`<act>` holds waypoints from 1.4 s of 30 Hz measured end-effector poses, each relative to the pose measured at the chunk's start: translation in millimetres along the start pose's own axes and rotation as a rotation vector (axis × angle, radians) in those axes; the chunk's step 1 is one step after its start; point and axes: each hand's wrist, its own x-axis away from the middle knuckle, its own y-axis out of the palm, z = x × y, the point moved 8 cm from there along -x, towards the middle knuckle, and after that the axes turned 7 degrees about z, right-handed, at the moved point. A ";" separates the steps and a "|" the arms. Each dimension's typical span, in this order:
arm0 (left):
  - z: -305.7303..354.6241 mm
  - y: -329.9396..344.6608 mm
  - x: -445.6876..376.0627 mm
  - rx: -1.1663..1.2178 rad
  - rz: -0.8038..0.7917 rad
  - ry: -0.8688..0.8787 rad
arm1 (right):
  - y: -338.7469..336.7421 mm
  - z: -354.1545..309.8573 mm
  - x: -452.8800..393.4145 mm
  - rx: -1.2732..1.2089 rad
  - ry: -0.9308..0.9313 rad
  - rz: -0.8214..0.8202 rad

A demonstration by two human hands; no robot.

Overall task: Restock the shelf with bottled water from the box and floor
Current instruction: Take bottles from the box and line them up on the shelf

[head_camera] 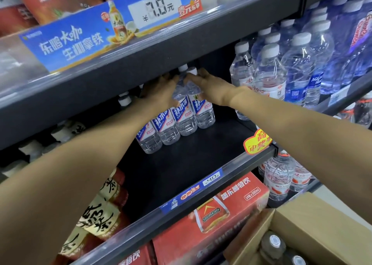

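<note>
Both hands reach deep onto the dark shelf [201, 154]. The left hand [159, 92] and right hand [209, 87] press from either side, fingers wrapped around the shoulders of two bottles [191, 107] standing at the back right of a short row. An open box [302, 224] sits lower right.

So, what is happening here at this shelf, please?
A person is restocking bottled water. Both hands reach deep into the middle shelf: the left hand and the right hand press from each side on the blue-labelled bottles standing in a short row at the back. The front of the shelf is bare. An open cardboard box with more bottles waits at lower right.
</note>
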 end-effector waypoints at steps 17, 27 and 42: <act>86.2 -46.7 102.2 0.172 0.151 0.159 | -57.0 -29.6 168.9 0.270 -0.082 0.081; 192.5 -19.6 180.4 0.371 0.072 0.284 | -22.5 -27.6 321.7 0.295 0.049 -0.074; 332.6 152.3 283.1 0.523 -0.359 0.495 | 127.4 39.1 470.4 0.277 0.347 -0.490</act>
